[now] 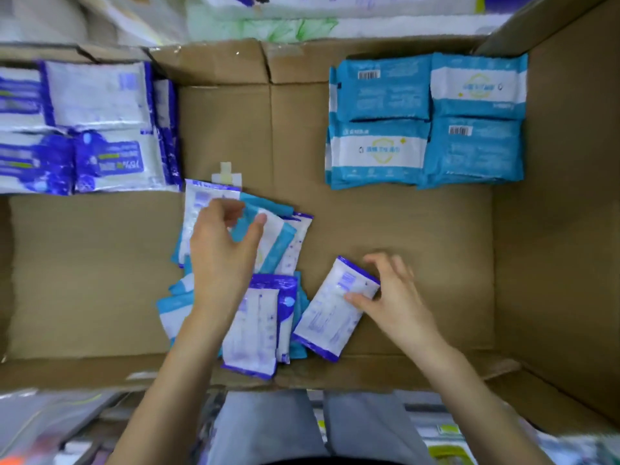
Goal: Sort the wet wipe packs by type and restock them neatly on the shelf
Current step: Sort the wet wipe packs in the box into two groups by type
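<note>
A loose heap of mixed wet wipe packs [268, 250], some purple-and-white and some teal-and-white, lies in the middle of a flattened cardboard box [419, 229]. My left hand [219, 253] hovers over the heap with curled fingers and thumb spread, holding nothing that I can see. My right hand [389, 297] pinches the upper right corner of a purple-and-white pack [332, 310] lying tilted on the cardboard beside the heap. Sorted purple-and-white packs [90, 129] are stacked at the far left. Sorted teal packs [426, 122] are stacked at the far right.
The box's right wall [563, 196] rises steeply beside the teal stack. Bare cardboard lies between the two sorted stacks and at the near left. Other packaged goods [268, 15] line the shelf behind. My knees in grey trousers [302, 427] are below the box edge.
</note>
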